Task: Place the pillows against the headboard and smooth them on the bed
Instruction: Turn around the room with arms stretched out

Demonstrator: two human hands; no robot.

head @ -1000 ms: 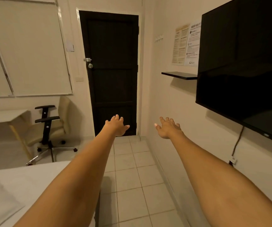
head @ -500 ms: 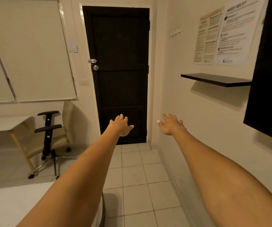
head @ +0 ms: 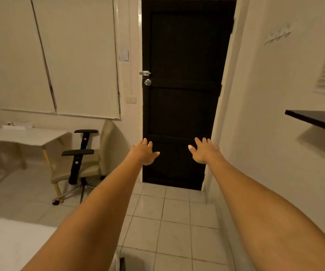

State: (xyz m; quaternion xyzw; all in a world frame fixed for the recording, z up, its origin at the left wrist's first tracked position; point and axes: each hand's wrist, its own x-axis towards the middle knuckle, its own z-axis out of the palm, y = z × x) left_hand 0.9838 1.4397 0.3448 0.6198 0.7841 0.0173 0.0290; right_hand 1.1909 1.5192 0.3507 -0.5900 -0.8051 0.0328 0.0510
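Head view. Both arms reach straight forward at chest height toward a dark door (head: 185, 90). The left hand (head: 143, 152) and the right hand (head: 204, 151) are palm-down, fingers (head: 197, 141) apart and empty, touching nothing. The hands hang in the air in front of the door, well apart from each other, above a tiled floor (head: 173, 222).

Only a pale corner of the bed (head: 11, 245) shows, at the lower left edge, partly behind the left forearm. No pillows and no headboard appear in this view; where they lie cannot be told. An office chair (head: 79, 161) stands near a small worktop (head: 23, 135) under a window blind (head: 60, 55) at left; a dark shelf (head: 318, 119) projects from the right wall.

Judged risks. The person faces away from the bed, so the task's things are out of sight; any reach for a pillow from this stance would be blind and could catch bedding instead. Turning toward the bed with arms this far extended could swing the right hand into the shelf or wall, which are near on that side, or the left arm toward the chair. The bed corner sits close to the legs, so a quick pivot could bump it. No part of the pillow placement appears begun from what shows here.
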